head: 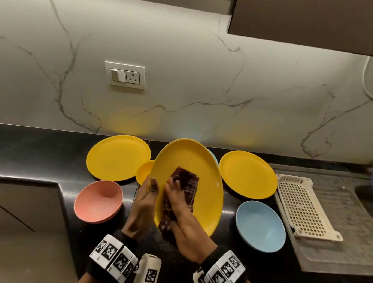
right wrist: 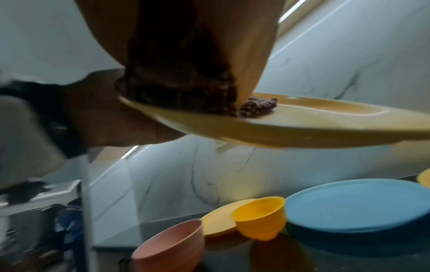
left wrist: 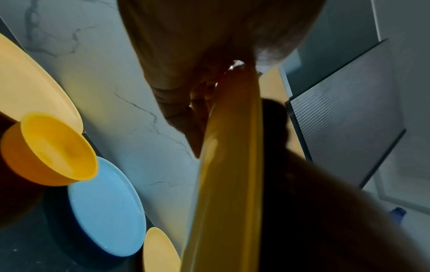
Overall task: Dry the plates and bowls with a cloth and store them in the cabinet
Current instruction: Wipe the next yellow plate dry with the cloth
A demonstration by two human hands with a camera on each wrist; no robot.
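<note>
My left hand [head: 146,197] grips a yellow plate [head: 204,162] by its left rim, thumb on the face and fingers [left wrist: 181,95] behind it, holding it tilted above the counter. My right hand [head: 179,205] lies flat on a dark maroon checked cloth [head: 189,181] and presses it against the plate's face; the cloth [right wrist: 181,88] hangs down under the palm. On the counter lie two more yellow plates [head: 117,158] [head: 247,174], a pink bowl [head: 98,201], a blue bowl [head: 260,228], a small yellow bowl [left wrist: 58,147] and a blue plate [right wrist: 358,204].
A white perforated drying tray [head: 298,206] rests on the ribbed drainboard at right, with the sink [head: 370,200] beyond it. A dark upper cabinet [head: 313,19] hangs at the top right. The black counter [head: 35,151] steps back at the left front.
</note>
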